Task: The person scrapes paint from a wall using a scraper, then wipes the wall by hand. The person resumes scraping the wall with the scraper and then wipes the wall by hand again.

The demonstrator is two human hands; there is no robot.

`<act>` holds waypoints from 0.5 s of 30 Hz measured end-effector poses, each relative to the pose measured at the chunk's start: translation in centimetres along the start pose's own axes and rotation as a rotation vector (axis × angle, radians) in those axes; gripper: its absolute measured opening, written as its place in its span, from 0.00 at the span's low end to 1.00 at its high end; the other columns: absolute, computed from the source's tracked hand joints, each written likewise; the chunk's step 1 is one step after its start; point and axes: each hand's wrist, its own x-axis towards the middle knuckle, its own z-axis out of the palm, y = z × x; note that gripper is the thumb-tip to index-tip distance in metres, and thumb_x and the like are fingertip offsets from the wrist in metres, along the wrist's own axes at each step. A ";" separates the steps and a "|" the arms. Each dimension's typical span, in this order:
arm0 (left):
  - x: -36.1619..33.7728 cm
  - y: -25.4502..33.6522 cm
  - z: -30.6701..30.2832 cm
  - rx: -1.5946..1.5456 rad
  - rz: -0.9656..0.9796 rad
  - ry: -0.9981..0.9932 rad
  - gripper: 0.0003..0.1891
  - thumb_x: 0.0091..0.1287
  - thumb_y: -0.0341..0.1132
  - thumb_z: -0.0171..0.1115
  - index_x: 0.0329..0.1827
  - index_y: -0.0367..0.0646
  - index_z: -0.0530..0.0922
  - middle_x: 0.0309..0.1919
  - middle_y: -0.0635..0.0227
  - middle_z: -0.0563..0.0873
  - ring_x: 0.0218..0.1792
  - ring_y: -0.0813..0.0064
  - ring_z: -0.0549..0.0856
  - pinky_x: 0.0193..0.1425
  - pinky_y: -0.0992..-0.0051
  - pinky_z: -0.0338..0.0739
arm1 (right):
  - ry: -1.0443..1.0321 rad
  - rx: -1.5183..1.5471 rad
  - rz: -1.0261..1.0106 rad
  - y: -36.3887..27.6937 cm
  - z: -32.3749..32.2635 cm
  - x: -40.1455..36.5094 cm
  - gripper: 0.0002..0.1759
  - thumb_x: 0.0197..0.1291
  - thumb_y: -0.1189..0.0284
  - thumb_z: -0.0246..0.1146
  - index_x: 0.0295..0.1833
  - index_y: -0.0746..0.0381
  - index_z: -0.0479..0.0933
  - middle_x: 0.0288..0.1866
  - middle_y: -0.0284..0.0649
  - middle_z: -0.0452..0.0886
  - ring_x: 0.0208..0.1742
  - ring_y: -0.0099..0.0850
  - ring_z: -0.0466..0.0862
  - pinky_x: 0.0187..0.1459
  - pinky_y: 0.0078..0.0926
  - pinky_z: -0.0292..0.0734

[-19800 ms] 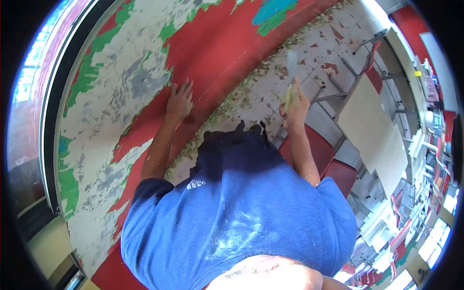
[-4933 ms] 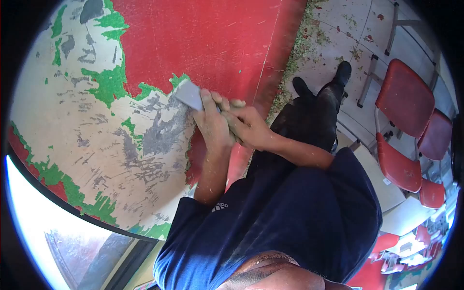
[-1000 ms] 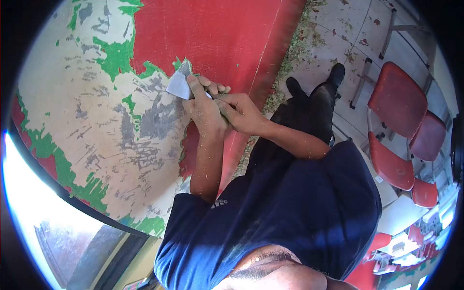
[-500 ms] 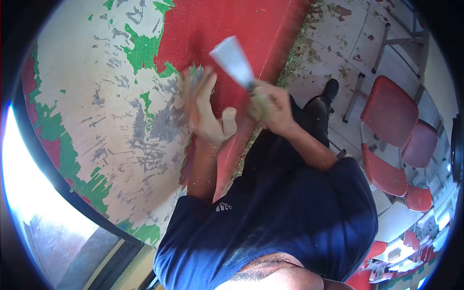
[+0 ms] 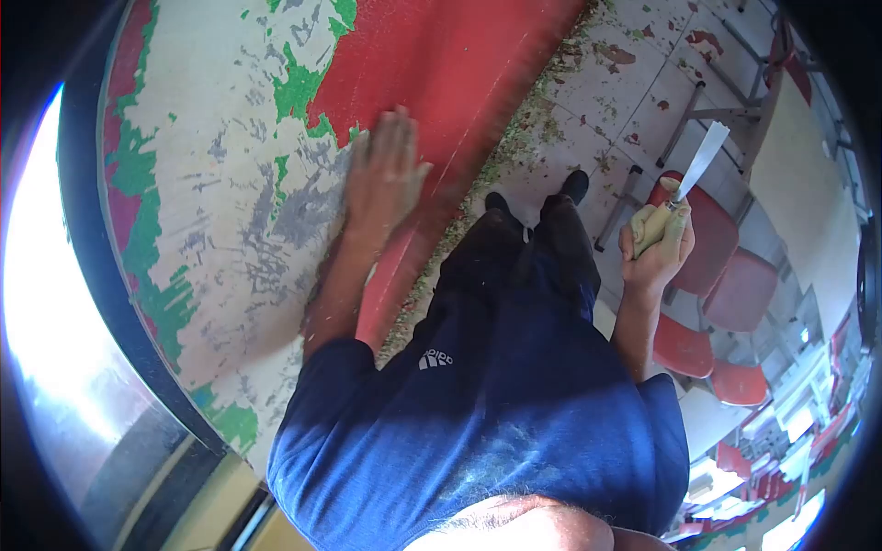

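My left hand (image 5: pixel 384 176) lies flat with fingers stretched out against the wall, on the red painted band (image 5: pixel 459 83) near its ragged edge. Motion smears it a little. Away from the wall on the right, my right hand (image 5: pixel 658 246) is wrapped round the pale handle of a putty knife (image 5: pixel 704 158), whose broad metal blade points up and to the right. Beside my left hand, the scraped wall (image 5: pixel 216 220) shows whitish and grey patches. Remnants of green paint (image 5: pixel 296 83) cling along the border of the red.
Paint flakes (image 5: pixel 542 124) litter the tiled floor (image 5: pixel 634 73) along the wall's foot. Red chairs (image 5: pixel 703 248) and a pale tabletop (image 5: pixel 804 193) stand close on the right. A bright opening (image 5: pixel 37 312) lies at the far left. My shoes (image 5: pixel 574 186) are on the floor.
My right hand has swung away from the wall to the right with the putty knife. The left hand has turned from raised, palm partly showing, to flat on the red band.
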 end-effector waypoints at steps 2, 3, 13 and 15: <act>-0.6 -0.1 -4.5 0.152 -0.222 0.010 0.28 0.66 0.47 0.56 0.68 0.48 0.69 0.71 0.74 0.65 0.71 0.68 0.63 0.72 0.53 0.53 | -0.058 -0.030 -0.002 -1.2 -0.9 1.0 0.24 0.75 0.61 0.40 0.58 0.71 0.67 0.17 0.36 0.68 0.11 0.19 0.62 0.11 0.16 0.56; -1.0 -0.1 -5.1 0.235 -0.282 0.084 0.28 0.66 0.47 0.56 0.68 0.49 0.68 0.71 0.72 0.65 0.70 0.67 0.64 0.70 0.51 0.56 | -0.087 -0.042 -0.002 -1.6 -1.1 1.5 0.24 0.75 0.61 0.39 0.59 0.71 0.67 0.17 0.36 0.68 0.12 0.19 0.63 0.12 0.16 0.56; -0.1 4.2 -2.3 -1.255 -0.361 -0.362 0.28 0.71 0.52 0.48 0.65 0.39 0.68 0.64 0.58 0.73 0.61 0.55 0.75 0.63 0.57 0.69 | -0.435 -0.158 0.123 -0.3 3.8 5.6 0.18 0.72 0.67 0.47 0.62 0.63 0.66 0.26 0.33 0.72 0.16 0.18 0.68 0.15 0.15 0.64; 0.8 6.4 -3.2 -1.746 -0.535 0.183 0.30 0.73 0.55 0.42 0.64 0.35 0.68 0.59 0.53 0.77 0.57 0.54 0.79 0.60 0.60 0.73 | -0.604 -0.186 0.207 2.5 5.5 4.3 0.17 0.69 0.70 0.49 0.60 0.62 0.67 0.27 0.33 0.73 0.17 0.18 0.71 0.17 0.16 0.67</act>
